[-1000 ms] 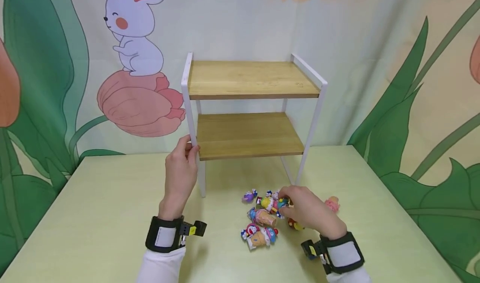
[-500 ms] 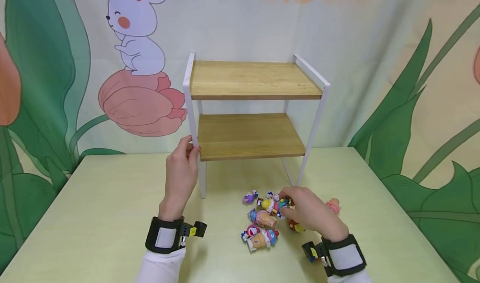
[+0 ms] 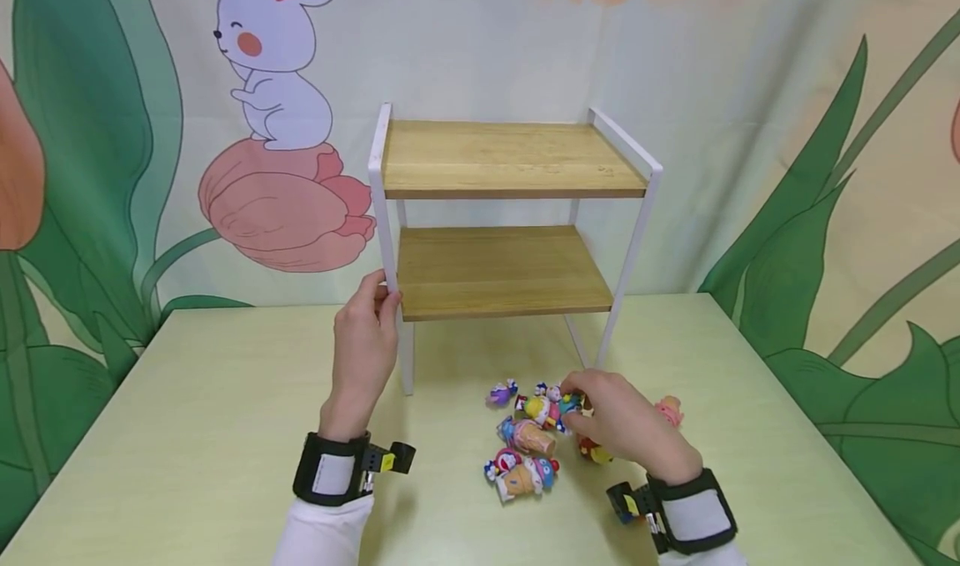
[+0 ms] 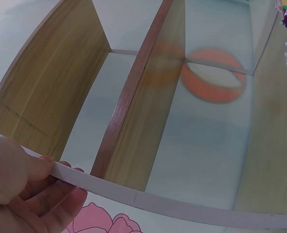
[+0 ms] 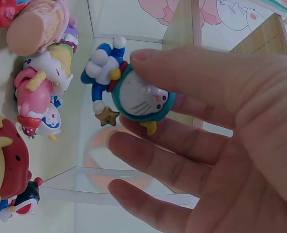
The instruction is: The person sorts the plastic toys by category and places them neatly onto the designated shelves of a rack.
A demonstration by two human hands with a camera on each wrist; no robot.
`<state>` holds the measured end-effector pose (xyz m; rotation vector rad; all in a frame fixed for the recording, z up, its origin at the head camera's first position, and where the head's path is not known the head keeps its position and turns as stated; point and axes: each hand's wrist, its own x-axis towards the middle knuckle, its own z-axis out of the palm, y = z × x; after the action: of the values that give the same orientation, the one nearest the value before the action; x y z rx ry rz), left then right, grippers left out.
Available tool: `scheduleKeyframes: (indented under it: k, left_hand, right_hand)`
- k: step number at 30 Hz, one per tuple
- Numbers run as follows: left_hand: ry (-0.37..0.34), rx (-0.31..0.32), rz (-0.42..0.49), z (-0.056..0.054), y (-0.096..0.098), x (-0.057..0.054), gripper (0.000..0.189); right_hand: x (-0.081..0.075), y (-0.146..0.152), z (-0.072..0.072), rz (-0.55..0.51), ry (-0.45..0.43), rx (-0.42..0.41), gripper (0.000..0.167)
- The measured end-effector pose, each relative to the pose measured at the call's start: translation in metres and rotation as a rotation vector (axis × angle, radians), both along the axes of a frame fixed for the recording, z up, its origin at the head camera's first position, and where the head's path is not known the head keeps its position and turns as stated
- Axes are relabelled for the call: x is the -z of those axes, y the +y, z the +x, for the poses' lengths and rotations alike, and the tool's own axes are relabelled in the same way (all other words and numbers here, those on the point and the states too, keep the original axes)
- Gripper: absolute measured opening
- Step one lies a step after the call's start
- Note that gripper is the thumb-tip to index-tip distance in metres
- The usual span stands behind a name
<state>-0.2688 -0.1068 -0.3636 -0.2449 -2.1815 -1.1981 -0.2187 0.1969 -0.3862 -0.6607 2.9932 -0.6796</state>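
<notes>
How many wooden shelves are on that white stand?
2: the upper shelf, between the raised ends of the white stand, and the lower shelf, below it. No others show.

Within the last second, the changes had been slight. In the head view, the white-framed shelf (image 3: 513, 181) and the painted rabbit (image 3: 288, 99) behind it appeared a touch farther right, while the left hand (image 3: 365, 341) and the toy figures (image 3: 529, 437) had shifted right by less. The right hand (image 3: 626, 420) sat a shade higher relative to those figures, and its wristband (image 3: 696, 512) lay slightly farther right.
</notes>
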Motion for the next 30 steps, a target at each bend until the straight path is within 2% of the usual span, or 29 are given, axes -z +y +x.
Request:
scheduleKeyframes:
  k: [9,17,25,30]
  left_hand:
    - [0.015,-0.008,-0.007,-0.0005,0.0003,-0.0018,0.031]
    - [0.016,0.006,-0.008,0.0002,-0.0016,0.0018,0.031]
    - [0.017,0.006,-0.015,0.0011,-0.0026,0.0020,0.033]
    - [0.015,0.001,-0.015,0.0000,-0.0022,0.0029,0.033]
  right_hand:
    - [-0.0024,0.0008,-0.0022,-0.001,0.025,-0.016,0.030]
    - [-0.0069,0.0011,0.0037,-0.039,0.010,0.000,0.028]
    - [-0.0069,0.0021,0.0047,-0.041,0.041,0.028,0.030]
    - [-0.0091,0.0016,0.0054,-0.049,0.064,0.011,0.028]
